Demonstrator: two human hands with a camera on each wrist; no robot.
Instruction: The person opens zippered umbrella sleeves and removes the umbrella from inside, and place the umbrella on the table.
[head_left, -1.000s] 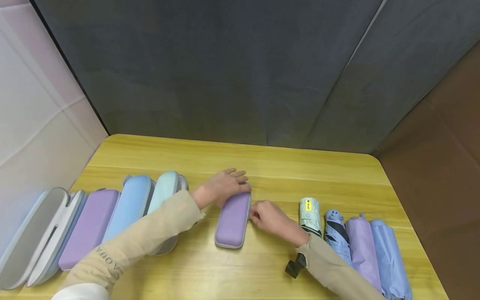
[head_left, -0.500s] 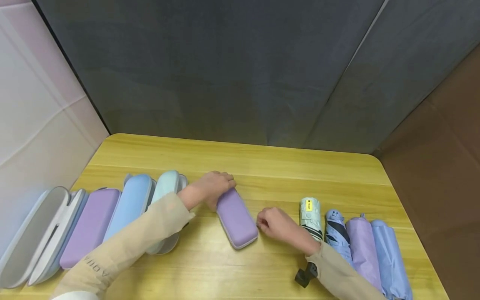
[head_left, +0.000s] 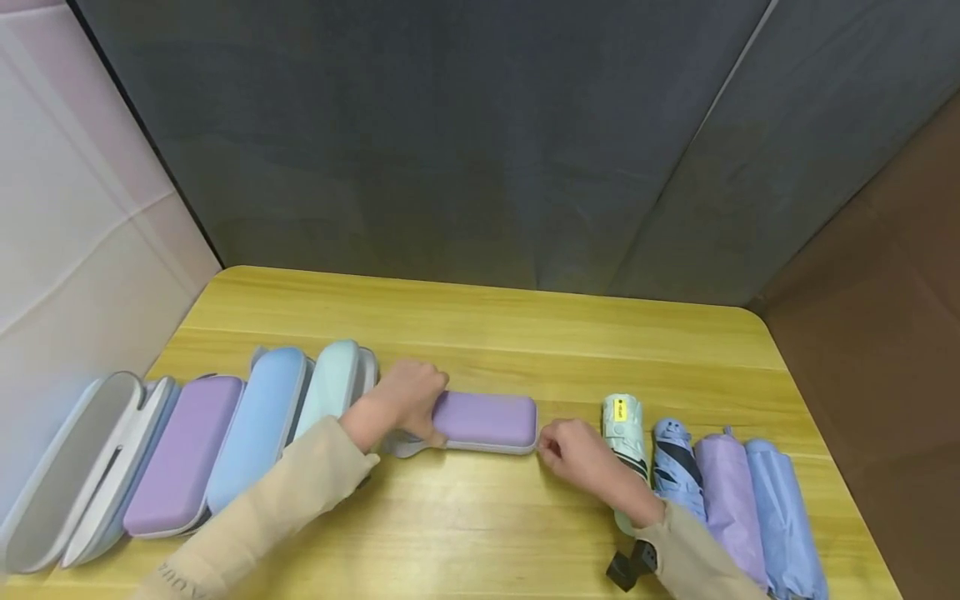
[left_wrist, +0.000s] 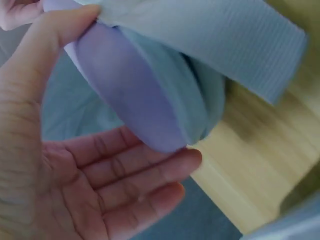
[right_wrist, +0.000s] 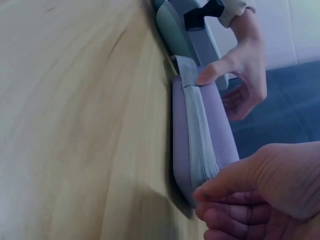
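Note:
A small purple zip case (head_left: 487, 419) lies crosswise on the wooden table in the head view. My left hand (head_left: 405, 396) grips its left end, thumb on the near side and fingers on the far side. Beside that thumb a grey fabric tab (left_wrist: 250, 55) sticks out from the end of the case. At the opposite end is my right hand (head_left: 577, 454), its fingers curled. Seen from the right wrist, its thumb and forefinger pinch the end of the grey zipper (right_wrist: 202, 135); the pull itself is hidden by the fingertips.
Left of me stand an open grey-lined case (head_left: 75, 483), a larger purple case (head_left: 183, 454), a blue case (head_left: 258, 425) and a mint case (head_left: 326, 383). Folded umbrellas lie at right: mint (head_left: 621, 421), patterned blue (head_left: 675, 467), purple (head_left: 723, 500), plain blue (head_left: 783, 517).
The purple case has swung from lengthwise to crosswise, its near end turning to the right. My left hand moved left and nearer with it; my right hand shifted right along with the zipper end.

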